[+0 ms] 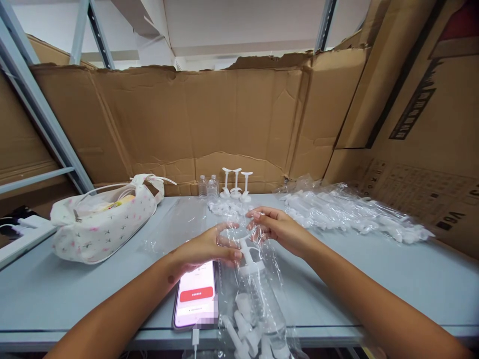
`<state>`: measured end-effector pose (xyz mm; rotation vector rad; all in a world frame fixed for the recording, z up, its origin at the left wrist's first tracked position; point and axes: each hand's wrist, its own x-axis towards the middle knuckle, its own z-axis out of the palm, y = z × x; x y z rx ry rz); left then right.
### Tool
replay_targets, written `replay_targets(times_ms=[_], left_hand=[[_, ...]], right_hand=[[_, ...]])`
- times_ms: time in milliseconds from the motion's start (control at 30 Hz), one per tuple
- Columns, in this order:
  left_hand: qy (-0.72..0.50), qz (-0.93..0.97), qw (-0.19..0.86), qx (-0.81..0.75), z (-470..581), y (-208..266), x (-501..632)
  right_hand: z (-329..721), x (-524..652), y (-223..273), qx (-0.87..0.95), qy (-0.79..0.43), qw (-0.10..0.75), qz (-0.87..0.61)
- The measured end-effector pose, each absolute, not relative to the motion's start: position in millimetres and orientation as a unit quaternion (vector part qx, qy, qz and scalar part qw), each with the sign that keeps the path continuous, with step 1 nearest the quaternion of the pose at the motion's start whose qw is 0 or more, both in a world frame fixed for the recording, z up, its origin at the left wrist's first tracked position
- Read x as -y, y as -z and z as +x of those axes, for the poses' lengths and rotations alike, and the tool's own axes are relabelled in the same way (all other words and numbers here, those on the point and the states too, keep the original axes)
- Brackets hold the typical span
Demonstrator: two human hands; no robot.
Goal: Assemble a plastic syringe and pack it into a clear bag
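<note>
Head view: left hand (209, 248) and right hand (279, 227) both pinch the top of a clear plastic bag (258, 294) holding a white plastic syringe (251, 269), above the grey table (374, 279), beside a lit smartphone (195, 294).

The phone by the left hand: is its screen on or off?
On. The phone lies flat on the table, face up, its screen lit white with a red bar, and a white cable is plugged into its near end.
</note>
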<state>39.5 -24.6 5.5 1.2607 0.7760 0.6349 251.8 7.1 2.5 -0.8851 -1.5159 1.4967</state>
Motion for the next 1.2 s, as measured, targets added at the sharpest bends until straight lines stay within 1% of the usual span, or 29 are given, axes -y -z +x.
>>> replay_targets(times_ms=[300,567,733,900,1100,1200], left_hand=[[-0.292,0.595,0.643,-0.383,43.7,-1.2,24.8],[-0.3,0.609,0.632,-0.374,44.4,0.7,24.1],[-0.304,0.616,0.63,-0.363,45.1,-1.9,26.2],[-0.285,0.616,0.635,-0.37,42.8,-9.5,26.7],[-0.392,0.625,0.537,-0.408,36.9,-13.1,18.0],[-0.426,0.629,0.511,-0.403,34.2,-14.0,14.0]], right_hand=[[251.7,-4.2,-6.1,0.61,-0.599,0.378,-0.355],[252.7,-5.0,-5.5,0.617,-0.599,0.371,-0.351],[252.3,-5.8,-4.8,0.606,-0.607,0.379,-0.346],[252.4,-8.7,-2.2,0.595,-0.584,0.427,-0.351],[252.8,-11.0,-0.8,0.607,-0.568,0.432,-0.35],[253.1,-12.5,-0.1,0.603,-0.566,0.438,-0.352]])
